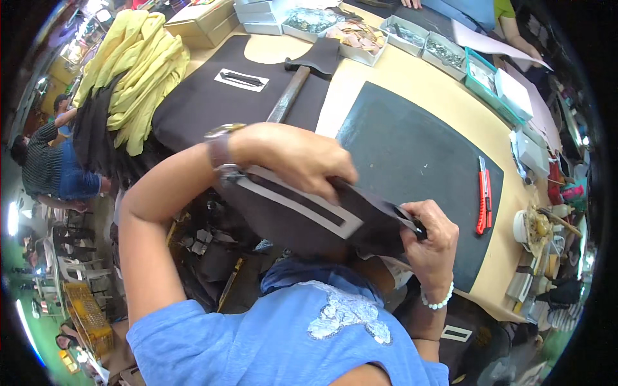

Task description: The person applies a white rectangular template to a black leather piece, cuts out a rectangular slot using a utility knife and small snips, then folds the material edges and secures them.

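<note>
In front of my body hangs a dark brown fabric panel [290, 225] with a pale strip framing a long dark slot. My left hand [299, 154], slightly smeared by motion, reaches across with fingers bent over the panel's upper edge. At the panel's right end my right hand [432, 235] is closed, thumb and fingers pinching a folded edge. A small dark shiny bit shows by those fingers; its kind is unclear. Behind my left hand, a hammer [293, 90] lies on another dark panel [193, 96], which bears a similar white-framed slot.
A dark cutting mat [399, 148] covers part of the tan table [347, 71]; a red utility knife [483, 199] rests on its right side. Boxes of small metal parts [444, 55] line the far edge. Yellow cloth [138, 71] is heaped left. Another person's hand [528, 51] is at far right.
</note>
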{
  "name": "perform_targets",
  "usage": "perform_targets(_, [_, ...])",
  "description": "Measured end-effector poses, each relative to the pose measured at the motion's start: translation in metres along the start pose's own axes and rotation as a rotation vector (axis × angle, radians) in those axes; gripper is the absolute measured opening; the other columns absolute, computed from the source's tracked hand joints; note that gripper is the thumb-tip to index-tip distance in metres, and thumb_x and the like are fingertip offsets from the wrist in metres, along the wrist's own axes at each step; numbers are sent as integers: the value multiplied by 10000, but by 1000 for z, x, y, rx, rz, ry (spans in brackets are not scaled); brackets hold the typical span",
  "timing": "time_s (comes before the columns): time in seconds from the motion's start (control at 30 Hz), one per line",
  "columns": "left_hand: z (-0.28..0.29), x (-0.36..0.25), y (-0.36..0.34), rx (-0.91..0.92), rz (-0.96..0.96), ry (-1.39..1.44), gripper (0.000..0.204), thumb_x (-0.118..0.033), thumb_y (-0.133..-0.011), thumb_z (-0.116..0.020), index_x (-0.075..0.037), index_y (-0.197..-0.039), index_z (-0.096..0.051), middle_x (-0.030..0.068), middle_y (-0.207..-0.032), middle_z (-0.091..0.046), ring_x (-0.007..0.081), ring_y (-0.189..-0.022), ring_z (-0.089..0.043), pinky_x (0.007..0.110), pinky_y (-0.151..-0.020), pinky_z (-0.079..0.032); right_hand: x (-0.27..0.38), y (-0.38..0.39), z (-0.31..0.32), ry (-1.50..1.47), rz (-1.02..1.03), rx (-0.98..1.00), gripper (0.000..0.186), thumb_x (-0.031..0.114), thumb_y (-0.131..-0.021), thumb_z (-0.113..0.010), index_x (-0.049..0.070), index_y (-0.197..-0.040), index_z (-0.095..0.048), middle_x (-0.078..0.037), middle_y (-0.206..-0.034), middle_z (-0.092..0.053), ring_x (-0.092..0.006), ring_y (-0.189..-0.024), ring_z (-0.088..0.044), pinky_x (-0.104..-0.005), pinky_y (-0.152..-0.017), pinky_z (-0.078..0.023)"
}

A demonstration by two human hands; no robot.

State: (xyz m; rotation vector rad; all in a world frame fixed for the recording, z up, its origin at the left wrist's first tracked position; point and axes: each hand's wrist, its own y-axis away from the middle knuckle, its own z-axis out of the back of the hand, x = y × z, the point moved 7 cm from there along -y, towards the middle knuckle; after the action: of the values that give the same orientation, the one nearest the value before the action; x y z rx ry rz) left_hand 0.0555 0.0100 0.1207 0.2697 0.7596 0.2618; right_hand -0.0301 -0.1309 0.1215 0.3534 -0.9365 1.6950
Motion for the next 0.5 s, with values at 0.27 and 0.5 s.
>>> perform_targets(0.27, [112, 130, 426, -459, 1522, -598, 223, -125, -732, -561, 15, -891, -630, 188, -765, -635, 268, -674, -619, 401, -582, -465, -54, 3, 18, 52, -186, -251, 147, -25, -760, -602, -8, -907, -597, -99, -774, -589, -182, -678, -582, -293, -611, -460])
perform_targets(0.5, [48, 152, 417, -1196, 1386, 54, 536, -224, -690, -724, 99, -1067, -522, 200, -1106, -556, 223, -945, -563, 411, -757, -469, -88, 40, 0, -252, -488, -336, 272, 172, -905, -525, -16, -1099, -560, -21, -740, -526, -70, -621, -446, -218, -529, -360])
